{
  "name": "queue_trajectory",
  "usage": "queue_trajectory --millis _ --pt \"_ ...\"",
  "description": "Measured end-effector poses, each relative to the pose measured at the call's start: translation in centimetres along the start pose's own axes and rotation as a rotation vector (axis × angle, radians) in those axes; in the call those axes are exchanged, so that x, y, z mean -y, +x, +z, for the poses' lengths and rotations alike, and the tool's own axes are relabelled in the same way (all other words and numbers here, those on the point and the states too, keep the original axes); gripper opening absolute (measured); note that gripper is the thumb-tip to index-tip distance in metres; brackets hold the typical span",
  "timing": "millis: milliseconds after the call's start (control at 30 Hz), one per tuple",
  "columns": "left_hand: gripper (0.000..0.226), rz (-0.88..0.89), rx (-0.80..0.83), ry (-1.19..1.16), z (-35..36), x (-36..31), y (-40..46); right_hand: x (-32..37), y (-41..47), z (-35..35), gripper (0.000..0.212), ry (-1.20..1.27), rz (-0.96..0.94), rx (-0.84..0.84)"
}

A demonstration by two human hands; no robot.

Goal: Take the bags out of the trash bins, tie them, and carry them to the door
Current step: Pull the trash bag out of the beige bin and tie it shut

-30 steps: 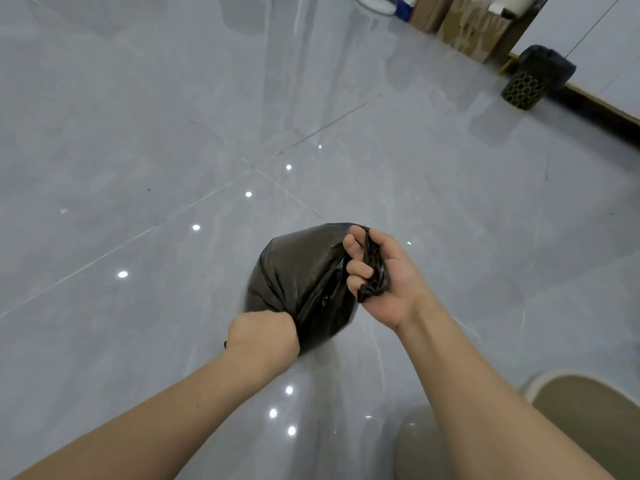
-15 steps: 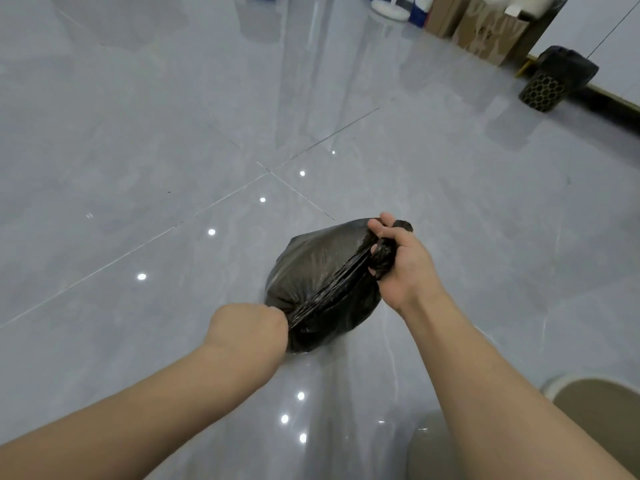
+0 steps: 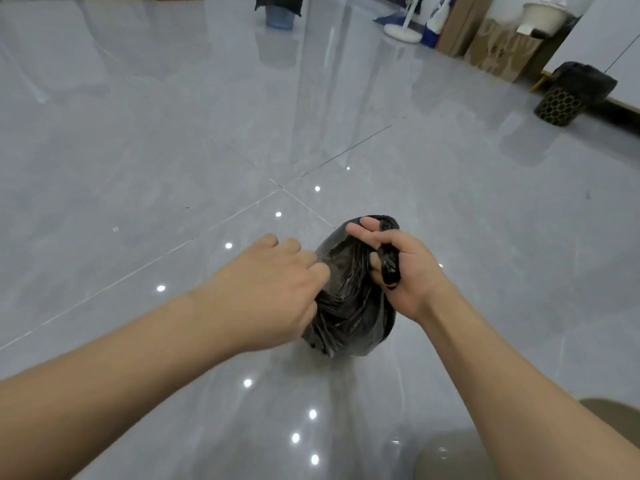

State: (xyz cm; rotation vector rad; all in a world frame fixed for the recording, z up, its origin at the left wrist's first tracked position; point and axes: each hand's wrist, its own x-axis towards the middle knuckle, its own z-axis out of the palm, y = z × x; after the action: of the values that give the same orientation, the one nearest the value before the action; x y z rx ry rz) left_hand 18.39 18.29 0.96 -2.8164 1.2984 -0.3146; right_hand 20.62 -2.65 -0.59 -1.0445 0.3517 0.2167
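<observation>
Glossy grey tiled floor (image 3: 138,150) fills the view, thin grout lines crossing near the middle, small white ceiling-light reflections dotted across it. Far wall side: brown cardboard boxes (image 3: 498,46) with a white plastic basin (image 3: 543,15) on top, white round fan base on a pole (image 3: 403,31) just left of them, pale blue bucket (image 3: 278,19) at the top edge under something dark. Far right: dark patterned round trash bin with a black liner bag bunched over its rim (image 3: 571,91), standing against the baseboard, well apart from the hands.

Task item: small black crumpled plastic trash bag (image 3: 346,303), lower centre, between both hands. Can't tell if its bottom touches the floor or hangs just above it.

Right hand (image 3: 401,275): palm turned toward the camera, fingers curled and clamped on a twisted black strip of the bag's neck that runs across the palm and loops over the top by the index finger. Firm hold.

Left hand (image 3: 266,292): back of the hand toward the camera, fingers loosely spread and bent down onto the bag's left side, fingertips touching the plastic. Thumb hidden; can't tell whether it's pinching any film or just resting on it.

Both forearms bare, coming in from the bottom corners. Tan rounded object (image 3: 616,427) at bottom right, partly cut off by the frame edge and hidden behind the right forearm; can't identify it.
</observation>
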Motion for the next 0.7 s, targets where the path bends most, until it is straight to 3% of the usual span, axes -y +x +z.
queue_trajectory --millis 133,233,300,367,500,633,700 --pt "0.019 0.011 -0.044 -0.060 -1.6 2.1 1.4 -0.8 -0.8 0.7 0.033 -0.030 0.048 0.120" --pt "0.023 -0.075 -0.030 -0.303 -2.2 3.1 2.0 -1.6 -0.8 0.3 0.045 -0.134 0.104 0.136" --pt "0.008 -0.169 0.033 -0.488 -2.6 3.5 2.6 -2.2 -1.3 0.3 0.047 -0.142 0.134 0.133" --pt "0.008 -0.254 0.106 -0.599 -3.2 3.6 3.1 -2.5 -2.1 0.8 0.049 -0.143 0.160 0.142" --pt "0.007 -0.391 0.192 -0.719 -5.2 3.5 4.8 -2.1 -4.3 2.0 0.026 -0.223 0.164 0.220" --pt "0.012 -0.474 0.307 -0.837 -6.8 3.5 6.6 -1.5 -5.4 2.8 0.036 -0.211 0.118 0.274" --pt "0.016 -0.514 0.345 -0.857 -7.2 3.7 7.3 -1.3 -5.5 2.9 0.057 -0.256 0.136 0.261"
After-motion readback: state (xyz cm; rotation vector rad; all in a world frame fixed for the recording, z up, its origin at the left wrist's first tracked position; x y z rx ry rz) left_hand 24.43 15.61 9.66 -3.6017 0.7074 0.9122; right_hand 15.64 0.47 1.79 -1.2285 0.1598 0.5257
